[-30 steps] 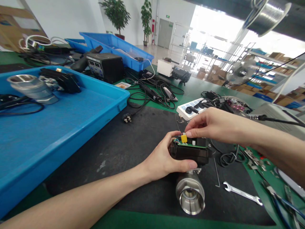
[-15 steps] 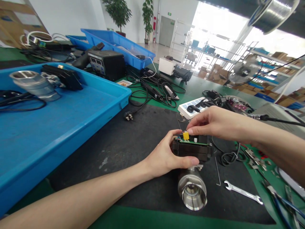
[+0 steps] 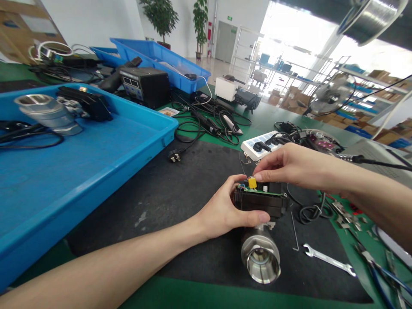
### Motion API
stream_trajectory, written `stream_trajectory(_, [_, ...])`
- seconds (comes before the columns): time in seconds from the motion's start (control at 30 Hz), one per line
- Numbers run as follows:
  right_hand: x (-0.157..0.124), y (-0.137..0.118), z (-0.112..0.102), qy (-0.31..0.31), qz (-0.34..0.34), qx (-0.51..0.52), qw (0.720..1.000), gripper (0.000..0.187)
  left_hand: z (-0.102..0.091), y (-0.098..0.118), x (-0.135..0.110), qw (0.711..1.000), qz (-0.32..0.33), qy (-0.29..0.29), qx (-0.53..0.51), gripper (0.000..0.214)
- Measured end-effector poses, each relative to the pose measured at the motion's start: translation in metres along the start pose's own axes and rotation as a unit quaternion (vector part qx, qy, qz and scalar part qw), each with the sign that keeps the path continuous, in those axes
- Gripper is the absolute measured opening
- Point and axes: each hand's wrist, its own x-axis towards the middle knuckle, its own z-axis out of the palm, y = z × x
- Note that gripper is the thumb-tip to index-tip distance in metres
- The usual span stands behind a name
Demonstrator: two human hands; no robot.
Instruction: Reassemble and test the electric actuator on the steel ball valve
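Observation:
My left hand (image 3: 230, 208) is closed around the left side of a black actuator housing (image 3: 260, 203), thumb across its front. On top of the housing lies an exposed green circuit board (image 3: 265, 192) with a yellow block-shaped component (image 3: 252, 183). Right behind that component, my right hand (image 3: 273, 165) has its thumb and fingertips pinched together; whatever sits between them is hidden. Below the housing a metal ball valve (image 3: 261, 257) rests on the black mat (image 3: 193, 189), its round opening facing me.
At left stands a blue tray (image 3: 128, 124) holding another valve (image 3: 51, 113). A hex key (image 3: 294, 231), an open-end wrench (image 3: 330, 259) and pliers (image 3: 370, 259) lie at right. Behind my hands are a power strip (image 3: 254, 146) and tangled cables (image 3: 206, 122).

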Motion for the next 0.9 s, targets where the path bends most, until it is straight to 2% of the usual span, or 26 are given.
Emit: stream_trajectory(0.9, [0.0021, 0.0032, 0.0006, -0.001, 0.006, 0.018, 1.0, 0.029, -0.0004, -0.003, 0.0014, 1.0, -0.004, 0.002, 0.018, 0.095])
